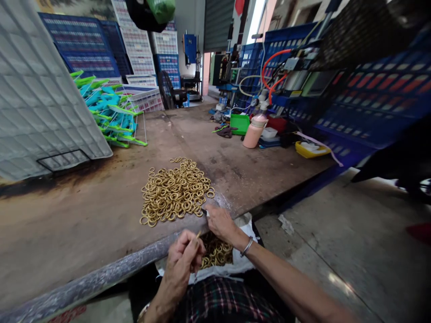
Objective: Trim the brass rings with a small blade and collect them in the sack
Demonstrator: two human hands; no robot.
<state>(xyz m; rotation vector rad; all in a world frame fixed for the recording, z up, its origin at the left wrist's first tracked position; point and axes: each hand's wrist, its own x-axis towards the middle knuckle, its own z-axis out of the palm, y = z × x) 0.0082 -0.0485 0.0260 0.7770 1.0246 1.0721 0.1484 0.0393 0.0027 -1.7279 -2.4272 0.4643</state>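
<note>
A heap of brass-coloured rings point(175, 190) lies near the front edge of the table. My left hand point(183, 255) is closed in front of that edge, pinching one ring point(198, 234) seen nearly edge-on between thumb and fingers. Close to the heap's front right corner, my right hand point(220, 223) is closed around a small thing with a dark tip point(204, 212), mostly hidden by the fingers. Below both hands, more rings point(218, 254) fill an open white sack point(247, 224) at my lap.
Green and blue plastic hangers point(114, 112) are piled at the left beside a pale quilted panel point(40, 98). Farther back on the table point(101, 197) stand a pink bottle point(254, 133), a green tray point(239, 124) and a yellow tray point(311, 150). Blue crates point(380, 103) rise at the right.
</note>
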